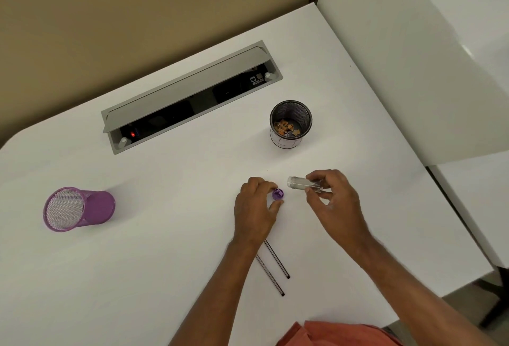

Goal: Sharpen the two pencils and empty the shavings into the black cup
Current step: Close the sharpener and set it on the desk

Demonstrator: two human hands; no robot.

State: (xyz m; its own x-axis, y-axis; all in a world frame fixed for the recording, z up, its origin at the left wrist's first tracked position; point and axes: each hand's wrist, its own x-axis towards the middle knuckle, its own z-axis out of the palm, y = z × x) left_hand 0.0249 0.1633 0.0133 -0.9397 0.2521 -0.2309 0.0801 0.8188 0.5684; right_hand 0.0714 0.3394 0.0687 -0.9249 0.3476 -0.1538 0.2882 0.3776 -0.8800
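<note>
While seen from head cam: left hand (254, 207) down on white desk (165, 235), thumb & fingertips curled round small purple sharpener cap (277, 194), pinching it just off desk surface or on it, can't tell which. Right hand (334, 199) just right of cap, fingers & thumb gripping clear shavings tube (303, 183), held roughly horizontal, open end twd cap, tube & cap close but apart. Two pencils (272, 265) lying side by side on desk, nearer the body than cap, upper ends hidden under left wrist, lower ends pointing down-right; tips not visible. Black mesh cup (290, 122) upright, beyond cap & slightly right, well apart from both hands; orange-brown shavings (286, 128) in its bottom. Purple mesh cup (78, 209) far left of cap, on its side, mouth facing camera-left. Grey cable hatch (190, 94) w/ lid raised, set into desk beyond cap, up-left of it; red light inside at its left end. Orange garment (338, 334) at bottom edge.
</note>
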